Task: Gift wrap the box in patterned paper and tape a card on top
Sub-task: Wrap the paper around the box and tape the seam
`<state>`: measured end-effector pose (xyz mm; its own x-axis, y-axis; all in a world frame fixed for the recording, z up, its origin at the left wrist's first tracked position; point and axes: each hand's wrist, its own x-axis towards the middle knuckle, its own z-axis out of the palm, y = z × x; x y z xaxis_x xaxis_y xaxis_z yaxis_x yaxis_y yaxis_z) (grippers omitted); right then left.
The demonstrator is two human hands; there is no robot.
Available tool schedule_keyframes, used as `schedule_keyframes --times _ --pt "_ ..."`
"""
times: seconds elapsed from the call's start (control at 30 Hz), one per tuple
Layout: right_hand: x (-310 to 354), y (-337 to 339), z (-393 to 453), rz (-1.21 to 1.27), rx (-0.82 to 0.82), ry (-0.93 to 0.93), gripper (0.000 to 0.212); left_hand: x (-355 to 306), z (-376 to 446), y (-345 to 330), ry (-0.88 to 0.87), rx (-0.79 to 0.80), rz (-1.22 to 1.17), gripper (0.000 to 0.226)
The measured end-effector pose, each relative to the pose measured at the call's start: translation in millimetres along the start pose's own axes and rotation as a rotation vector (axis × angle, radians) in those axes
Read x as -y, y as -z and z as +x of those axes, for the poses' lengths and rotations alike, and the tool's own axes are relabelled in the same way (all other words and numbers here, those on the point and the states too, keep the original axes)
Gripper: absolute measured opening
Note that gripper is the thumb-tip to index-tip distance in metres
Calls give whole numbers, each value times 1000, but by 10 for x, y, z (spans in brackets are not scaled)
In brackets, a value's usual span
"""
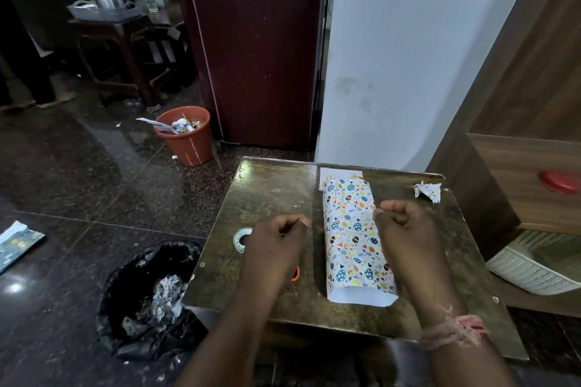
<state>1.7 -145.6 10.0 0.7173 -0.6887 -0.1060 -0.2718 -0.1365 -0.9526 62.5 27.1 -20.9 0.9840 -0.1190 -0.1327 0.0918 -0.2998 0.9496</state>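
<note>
Both hands hover curled either side of the wrapped box — left hand and right hand pinched, perhaps stretching tape; tape roll waits nearby — near end unfolded.

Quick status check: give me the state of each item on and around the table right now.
Wrapped box: lying flat, paper around it, near end still open.
Tape roll: flat on table, untouched.
Card: behind box, not taped on.
Paper scrap: crumpled, far right corner.
Left hand: loosely closed, holding nothing visible.
Right hand: loosely closed beside box.
Black bag: open, scraps inside.
</note>
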Motion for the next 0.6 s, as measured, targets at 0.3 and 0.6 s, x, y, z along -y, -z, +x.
schedule_keyframes --times 0.3,0.6 --pt "-8 63 44 68 107 -86 11 -66 -110 -131 -25 214 -75 15" --pt "-30 56 68 98 72 -40 13 -88 -101 -160 -23 242 -156 20"
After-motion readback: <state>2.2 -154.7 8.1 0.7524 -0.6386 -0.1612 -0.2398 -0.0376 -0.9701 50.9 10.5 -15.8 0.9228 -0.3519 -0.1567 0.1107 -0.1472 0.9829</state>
